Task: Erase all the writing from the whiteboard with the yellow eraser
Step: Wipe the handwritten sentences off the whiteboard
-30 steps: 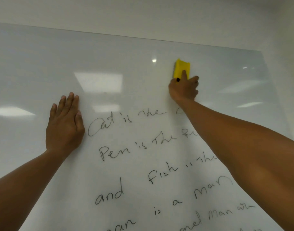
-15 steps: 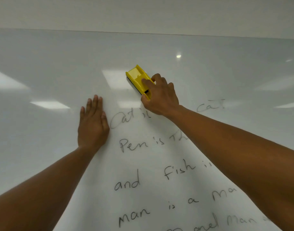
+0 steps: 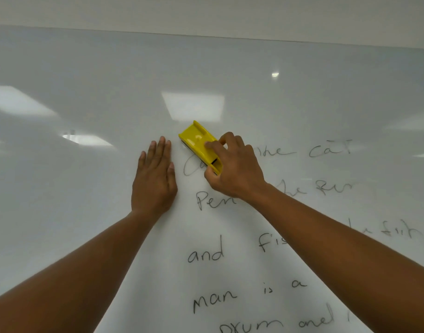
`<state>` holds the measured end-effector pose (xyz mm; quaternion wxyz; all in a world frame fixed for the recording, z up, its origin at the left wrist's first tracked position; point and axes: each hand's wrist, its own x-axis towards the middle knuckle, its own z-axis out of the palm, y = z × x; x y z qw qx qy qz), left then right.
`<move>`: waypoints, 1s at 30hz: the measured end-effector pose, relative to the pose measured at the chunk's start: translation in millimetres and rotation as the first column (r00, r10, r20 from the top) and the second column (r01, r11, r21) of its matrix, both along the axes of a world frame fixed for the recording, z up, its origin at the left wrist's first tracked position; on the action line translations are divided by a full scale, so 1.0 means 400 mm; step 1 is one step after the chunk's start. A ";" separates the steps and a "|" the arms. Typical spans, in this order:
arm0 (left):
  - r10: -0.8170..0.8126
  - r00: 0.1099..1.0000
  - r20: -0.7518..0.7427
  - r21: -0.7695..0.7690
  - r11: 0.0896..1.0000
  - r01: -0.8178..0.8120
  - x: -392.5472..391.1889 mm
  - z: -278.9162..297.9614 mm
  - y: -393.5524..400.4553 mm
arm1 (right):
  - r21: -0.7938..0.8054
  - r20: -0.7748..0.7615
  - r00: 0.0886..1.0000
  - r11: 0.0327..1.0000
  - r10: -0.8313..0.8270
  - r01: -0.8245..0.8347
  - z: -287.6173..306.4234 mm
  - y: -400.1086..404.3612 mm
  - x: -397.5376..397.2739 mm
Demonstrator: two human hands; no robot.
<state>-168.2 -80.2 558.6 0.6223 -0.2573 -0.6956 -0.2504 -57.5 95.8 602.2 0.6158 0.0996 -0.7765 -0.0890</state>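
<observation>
A wide whiteboard (image 3: 326, 97) carries handwritten lines at right. The left hand (image 3: 154, 181) lies flat, fingers together, on it. Just right, the right hand (image 3: 235, 171) pinches the yellow eraser (image 3: 197, 143) over the top line's first word.

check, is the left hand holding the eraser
No, the left hand lies flat and empty on the whiteboard; the right hand grips the eraser.
</observation>
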 end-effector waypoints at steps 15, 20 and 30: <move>0.010 0.999 -0.041 0.023 1.000 -0.009 -0.021 -0.024 -0.005 | 0.025 -0.067 0.998 1.000 0.015 -0.013 -0.086 -0.036 -0.027; 0.010 0.999 -0.039 0.017 1.000 -0.009 -0.025 -0.028 -0.005 | -0.075 -0.114 0.992 0.996 0.043 -0.052 -0.107 -0.064 -0.039; 0.002 0.999 -0.039 0.010 1.000 -0.002 -0.034 -0.035 -0.009 | -0.295 -0.201 0.979 0.950 0.046 -0.105 -0.114 -0.086 -0.048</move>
